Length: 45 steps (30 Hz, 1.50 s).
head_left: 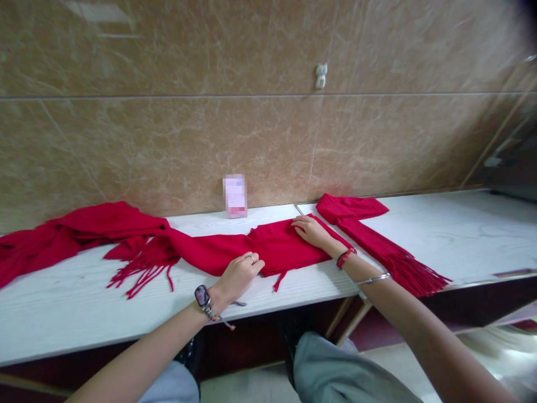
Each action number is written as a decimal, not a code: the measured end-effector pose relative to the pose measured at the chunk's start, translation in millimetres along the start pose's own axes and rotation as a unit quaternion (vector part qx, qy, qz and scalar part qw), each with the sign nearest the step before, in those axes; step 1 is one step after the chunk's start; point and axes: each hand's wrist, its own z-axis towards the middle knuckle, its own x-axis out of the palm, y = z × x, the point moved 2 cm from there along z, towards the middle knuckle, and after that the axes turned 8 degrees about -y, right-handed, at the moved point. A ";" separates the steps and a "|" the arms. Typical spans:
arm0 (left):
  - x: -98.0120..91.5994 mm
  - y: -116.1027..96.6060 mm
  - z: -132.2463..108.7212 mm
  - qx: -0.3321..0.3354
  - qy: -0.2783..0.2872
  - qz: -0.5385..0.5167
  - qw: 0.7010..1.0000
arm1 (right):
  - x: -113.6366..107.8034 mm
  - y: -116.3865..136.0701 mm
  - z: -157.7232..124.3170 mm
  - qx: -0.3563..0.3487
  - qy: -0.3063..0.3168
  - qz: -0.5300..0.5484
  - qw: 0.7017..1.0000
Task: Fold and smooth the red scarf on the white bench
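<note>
A red scarf [277, 246] lies partly folded flat on the white table, its left part stretched out toward a crumpled heap with loose fringe. My left hand [240, 273], with a ring and a watch at the wrist, is closed on the scarf's near edge; its fingertips are partly hidden. On the folded part rests my right hand [311, 230], palm down and fingers stretched out toward the far edge. A small tuft of fringe pokes from under the near side.
Another red scarf [373, 238], folded over with fringe, lies to the right. Red cloth [96, 224] is heaped at the left. A blurred pink phone-like object [235, 196] leans on the tiled wall [188, 145]. Two white tabletops [444, 224] meet at a seam.
</note>
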 end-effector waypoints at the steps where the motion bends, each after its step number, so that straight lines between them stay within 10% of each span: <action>1: 0.8 0.4 -0.6 -0.003 -0.008 -0.008 1.000 | -0.7 2.2 0.8 -0.007 0.013 -0.010 1.000; 11: 4.7 4.6 4.0 0.035 -0.045 -0.048 0.997 | -34.2 38.3 6.9 0.014 0.050 0.030 0.998; 17: 8.3 7.2 2.0 -0.008 -0.109 -0.067 0.992 | -56.8 90.9 -0.5 -0.057 0.230 0.101 0.966; 27: 10.2 4.4 3.1 -0.017 -0.086 -0.110 0.990 | -42.0 105.1 -29.3 -0.203 0.088 0.036 0.974; 38: -0.6 2.3 3.4 0.044 -0.156 0.001 0.987 | -52.8 105.6 -28.2 -0.172 0.012 -0.022 0.985; 45: 8.0 1.6 2.9 0.095 -0.068 -0.057 0.991 | -47.5 98.1 -33.6 -0.111 0.083 -0.013 0.990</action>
